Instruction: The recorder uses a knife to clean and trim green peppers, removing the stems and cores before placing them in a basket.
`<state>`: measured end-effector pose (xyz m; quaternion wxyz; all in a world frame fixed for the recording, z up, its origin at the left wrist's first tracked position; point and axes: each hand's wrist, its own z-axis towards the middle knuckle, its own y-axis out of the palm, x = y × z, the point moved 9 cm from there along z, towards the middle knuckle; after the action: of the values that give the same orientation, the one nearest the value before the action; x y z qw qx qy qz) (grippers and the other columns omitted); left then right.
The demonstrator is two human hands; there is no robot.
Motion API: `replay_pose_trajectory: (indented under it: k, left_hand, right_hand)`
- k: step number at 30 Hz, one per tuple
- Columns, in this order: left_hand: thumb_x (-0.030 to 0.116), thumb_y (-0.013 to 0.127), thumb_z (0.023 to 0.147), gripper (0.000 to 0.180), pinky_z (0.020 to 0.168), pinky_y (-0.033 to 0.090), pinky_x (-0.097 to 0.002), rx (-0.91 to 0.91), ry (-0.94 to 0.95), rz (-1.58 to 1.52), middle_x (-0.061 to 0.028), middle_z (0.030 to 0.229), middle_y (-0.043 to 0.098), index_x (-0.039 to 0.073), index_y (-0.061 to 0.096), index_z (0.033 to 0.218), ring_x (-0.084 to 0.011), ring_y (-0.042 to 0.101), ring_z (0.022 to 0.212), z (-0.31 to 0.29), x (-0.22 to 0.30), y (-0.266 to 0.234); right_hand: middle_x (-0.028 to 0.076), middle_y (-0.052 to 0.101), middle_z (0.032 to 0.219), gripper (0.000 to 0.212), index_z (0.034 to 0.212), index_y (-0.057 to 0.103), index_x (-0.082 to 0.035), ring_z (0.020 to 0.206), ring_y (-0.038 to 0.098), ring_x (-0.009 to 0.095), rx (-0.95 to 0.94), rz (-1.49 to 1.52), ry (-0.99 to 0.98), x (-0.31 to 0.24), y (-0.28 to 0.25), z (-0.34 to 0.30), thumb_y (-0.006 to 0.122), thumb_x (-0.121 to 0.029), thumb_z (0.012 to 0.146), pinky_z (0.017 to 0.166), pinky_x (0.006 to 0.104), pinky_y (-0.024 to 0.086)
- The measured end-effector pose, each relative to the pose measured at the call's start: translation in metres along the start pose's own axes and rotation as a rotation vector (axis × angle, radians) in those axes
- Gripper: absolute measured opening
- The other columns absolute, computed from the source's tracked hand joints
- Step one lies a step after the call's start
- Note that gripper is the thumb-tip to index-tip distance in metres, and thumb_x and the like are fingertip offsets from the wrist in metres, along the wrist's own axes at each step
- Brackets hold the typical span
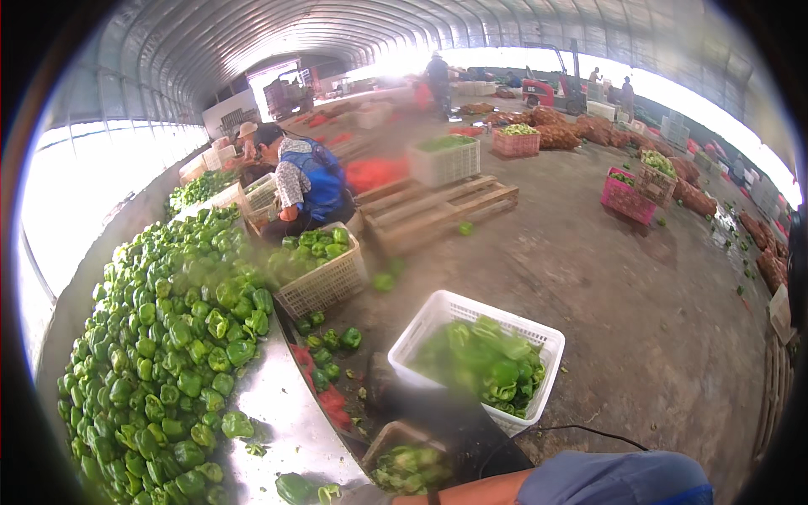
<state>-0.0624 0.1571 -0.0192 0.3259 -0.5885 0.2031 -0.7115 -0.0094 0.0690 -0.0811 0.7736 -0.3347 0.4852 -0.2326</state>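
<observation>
At the lower edge my right forearm reaches in from the right under a blue-grey sleeve, with a dark band at the wrist. My right hand [364,495], in a greyish glove, is cut off by the picture's edge, so its fingers are mostly hidden. Beside it are a light green pepper piece [329,492] and a dark green bell pepper [295,487]; whether the hand grips either is unclear. They lie at the near end of a shiny metal table [282,421]. A large heap of green bell peppers [168,362] covers its left side. My left hand is out of view.
Right of the table stand a white crate [551,337] of peppers and a smaller crate [383,439] of pale green pieces. A beige crate [324,286] of peppers sits farther off, near a crouching person [316,181] in blue. Beyond lies a wooden pallet [438,215]. A black cable [581,427] crosses the floor.
</observation>
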Motion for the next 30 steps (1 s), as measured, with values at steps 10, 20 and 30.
replay_pose_trajectory:
  k: [10,20,30]
  left_hand:
    - [0.024,0.048,0.112,0.040,0.108,0.051,-0.0428,0.123,-0.307,-0.782,-0.0149,0.137,0.066,0.005,0.057,0.145,-0.0295,0.066,0.113,-0.058,-0.118,-0.013]
    - [0.018,0.058,0.109,0.019,0.087,0.057,-0.0349,0.064,-0.602,-1.337,-0.0054,0.105,0.070,0.004,0.070,0.110,-0.0162,0.066,0.094,-0.112,-0.210,0.103]
    - [0.009,0.062,0.095,0.041,0.094,0.060,-0.0405,0.273,-0.354,-1.110,-0.0138,0.120,0.069,-0.003,0.063,0.135,-0.0280,0.070,0.110,-0.045,-0.051,-0.023]
  right_hand:
    - [0.025,0.074,0.090,0.044,0.113,0.071,-0.004,0.084,0.071,0.047,-0.443,0.403,-0.054,-0.020,0.013,0.006,0.073,-0.040,0.088,0.081,0.0568,0.056]
    - [0.008,0.066,0.077,0.035,0.092,0.064,0.000,0.072,0.063,0.015,-0.390,0.729,0.218,0.060,0.015,-0.012,0.085,-0.028,0.084,0.067,0.0380,0.054]
    - [-0.001,0.072,0.091,0.028,0.115,0.073,-0.001,0.073,0.058,0.005,-0.356,1.587,0.612,0.023,-0.033,-0.019,0.075,-0.021,0.095,0.065,0.0243,0.048]
